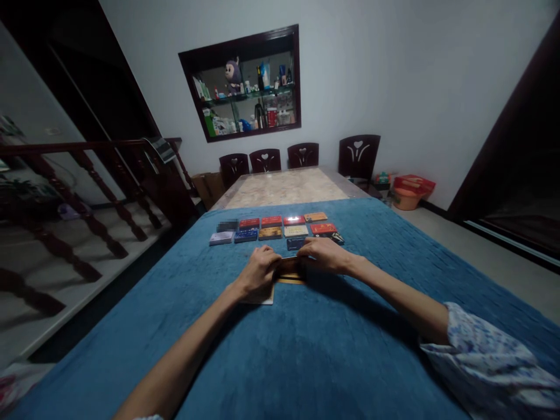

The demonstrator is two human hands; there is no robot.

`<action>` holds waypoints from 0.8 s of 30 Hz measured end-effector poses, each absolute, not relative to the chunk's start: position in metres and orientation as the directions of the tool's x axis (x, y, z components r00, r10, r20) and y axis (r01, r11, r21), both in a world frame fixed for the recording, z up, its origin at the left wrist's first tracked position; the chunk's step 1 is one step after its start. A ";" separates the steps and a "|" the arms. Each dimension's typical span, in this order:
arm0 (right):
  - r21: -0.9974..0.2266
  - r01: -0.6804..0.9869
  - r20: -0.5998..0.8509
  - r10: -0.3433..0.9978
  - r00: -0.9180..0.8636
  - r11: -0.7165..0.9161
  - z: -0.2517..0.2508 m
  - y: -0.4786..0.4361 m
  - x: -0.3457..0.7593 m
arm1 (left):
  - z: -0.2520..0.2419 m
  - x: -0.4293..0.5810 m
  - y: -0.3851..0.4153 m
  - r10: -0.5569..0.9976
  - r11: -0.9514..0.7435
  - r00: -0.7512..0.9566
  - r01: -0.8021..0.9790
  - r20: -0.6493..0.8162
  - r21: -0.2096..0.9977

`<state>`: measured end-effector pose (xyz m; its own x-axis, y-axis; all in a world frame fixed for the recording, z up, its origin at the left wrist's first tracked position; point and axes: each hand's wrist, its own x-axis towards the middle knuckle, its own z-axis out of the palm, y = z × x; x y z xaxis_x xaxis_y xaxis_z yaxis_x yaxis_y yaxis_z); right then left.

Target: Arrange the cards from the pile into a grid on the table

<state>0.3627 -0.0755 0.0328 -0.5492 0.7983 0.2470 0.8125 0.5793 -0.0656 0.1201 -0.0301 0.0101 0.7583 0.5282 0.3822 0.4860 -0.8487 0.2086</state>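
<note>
Both hands meet over a small brown box-like object near the middle of the blue cloth. My left hand has its fingers closed on the object's left end. At the right end, my right hand pinches the top edge. A pale flat piece lies partly under my left hand. Just beyond my hands sit two rows of small card packs, among them a dark blue one, a cream one, a gold one and a red one.
The cloth covers the near part of a long table with a marble-like top. Dark chairs stand at the far end. A wooden railing runs along the left. At right is a bin with a red bag.
</note>
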 end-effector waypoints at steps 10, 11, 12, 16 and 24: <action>-0.036 0.863 0.288 0.832 -0.474 0.504 0.019 -0.068 0.363 | 0.015 0.128 -0.020 0.565 -0.825 0.727 0.506 0.391 0.250; -0.036 0.870 0.295 0.837 -0.461 0.492 0.018 -0.067 0.363 | 0.014 0.129 -0.018 0.569 -0.823 0.722 0.505 0.394 0.261; -0.036 0.876 0.302 0.841 -0.449 0.480 0.016 -0.067 0.362 | 0.013 0.129 -0.017 0.572 -0.820 0.716 0.503 0.401 0.272; -0.036 0.901 0.302 0.864 -0.402 0.432 0.011 -0.067 0.359 | 0.008 0.131 -0.013 0.587 -0.809 0.680 0.506 0.439 0.299; -0.027 0.932 0.257 0.903 -0.343 0.362 0.004 -0.069 0.355 | -0.002 0.131 -0.010 0.616 -0.786 0.677 0.557 0.403 0.266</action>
<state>0.3547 -0.0686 0.0042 -0.3431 0.9034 0.2570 0.9320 0.3615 -0.0267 0.1310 -0.0102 -0.0020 0.6767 0.6162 0.4031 0.5575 -0.7864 0.2662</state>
